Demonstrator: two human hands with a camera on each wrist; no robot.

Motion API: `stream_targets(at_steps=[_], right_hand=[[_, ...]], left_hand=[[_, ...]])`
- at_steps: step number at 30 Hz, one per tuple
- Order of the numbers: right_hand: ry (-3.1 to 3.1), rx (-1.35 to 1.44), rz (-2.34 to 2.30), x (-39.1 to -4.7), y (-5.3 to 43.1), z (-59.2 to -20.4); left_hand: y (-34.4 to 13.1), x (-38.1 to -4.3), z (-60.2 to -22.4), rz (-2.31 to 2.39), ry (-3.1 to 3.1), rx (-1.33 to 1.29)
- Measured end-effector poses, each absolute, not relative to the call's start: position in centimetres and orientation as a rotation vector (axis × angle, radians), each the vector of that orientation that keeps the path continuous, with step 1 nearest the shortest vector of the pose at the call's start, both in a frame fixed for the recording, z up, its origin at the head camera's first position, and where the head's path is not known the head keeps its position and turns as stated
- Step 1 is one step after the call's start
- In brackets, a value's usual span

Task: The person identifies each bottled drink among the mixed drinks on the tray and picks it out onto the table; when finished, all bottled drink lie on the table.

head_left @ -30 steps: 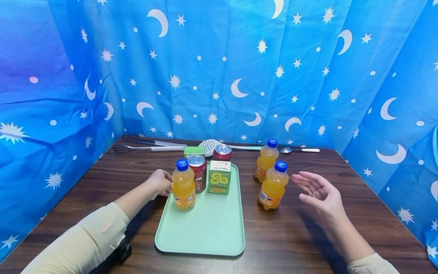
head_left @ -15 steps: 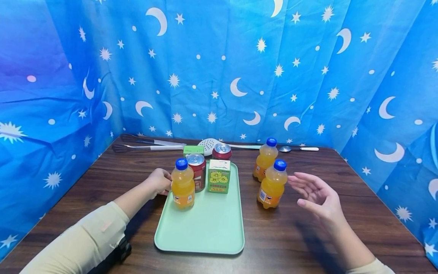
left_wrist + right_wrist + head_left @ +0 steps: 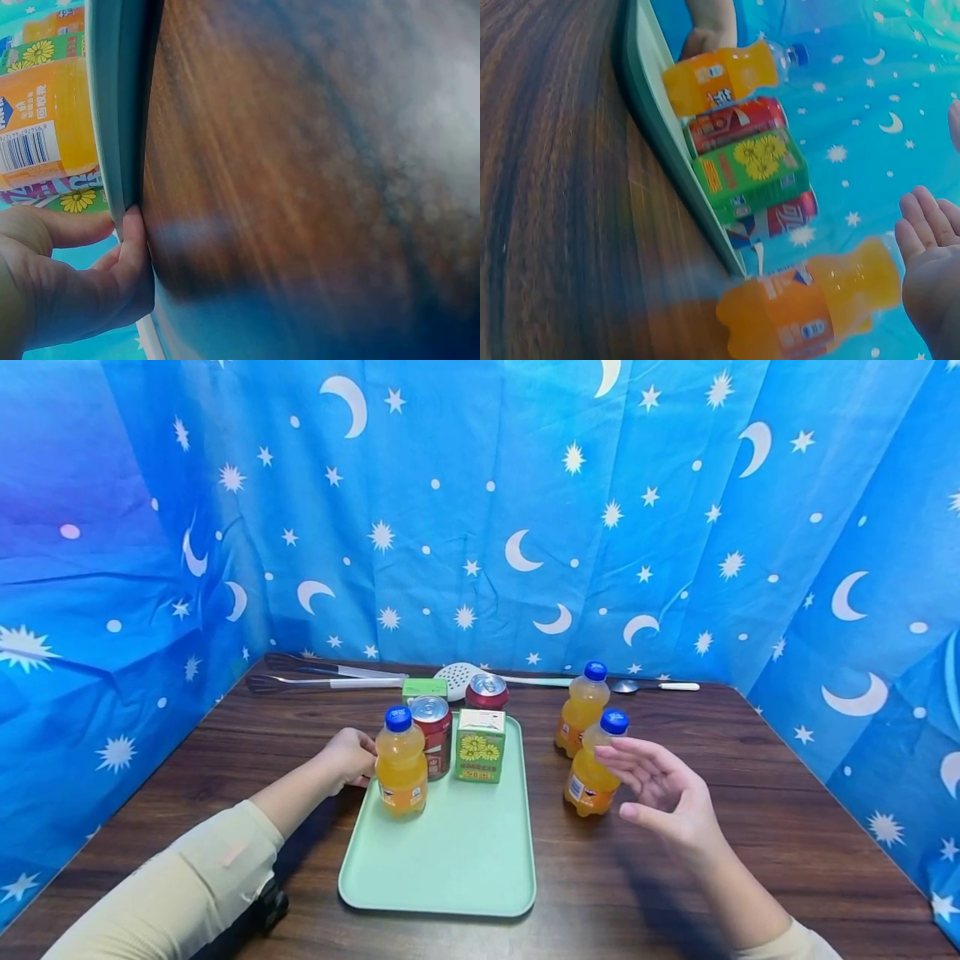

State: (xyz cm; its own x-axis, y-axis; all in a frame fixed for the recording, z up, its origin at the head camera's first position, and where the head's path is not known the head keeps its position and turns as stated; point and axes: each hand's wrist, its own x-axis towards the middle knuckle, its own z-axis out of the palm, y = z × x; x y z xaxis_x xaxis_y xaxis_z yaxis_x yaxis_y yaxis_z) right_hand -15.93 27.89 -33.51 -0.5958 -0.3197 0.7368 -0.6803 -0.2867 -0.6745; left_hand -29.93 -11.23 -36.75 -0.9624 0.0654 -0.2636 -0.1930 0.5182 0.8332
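Note:
A pale green tray lies on the table; my left hand pinches its left rim between thumb and fingers, as the left wrist view shows. Upright on the tray stand an orange soda bottle with a blue cap, red soda cans and a green drink carton with yellow flowers. To the right of the tray, two more orange soda bottles stand on the table, the near bottle in front of the far bottle. My right hand, fingers extended and thumb apart, overlaps the near bottle's right side.
Along the table's back edge lie a white skimmer, a spoon with a white handle and long-handled utensils at the left. A second green carton shows behind the cans. A blue curtain with moons and stars surrounds the table.
My right hand has moved left, up to the near orange soda bottle outside the tray. My left hand stays at the tray's rim, and the drinks have kept their places.

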Motion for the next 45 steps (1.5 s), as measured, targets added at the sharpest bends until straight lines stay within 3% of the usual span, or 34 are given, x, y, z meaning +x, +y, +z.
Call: stream_targets(at_steps=[45], right_hand=[[-1.944,1.131,1.970,-16.7,22.3,-33.3]], left_hand=[[-11.3,-29.7,-36.6,1.455,2.476,-0.093]])
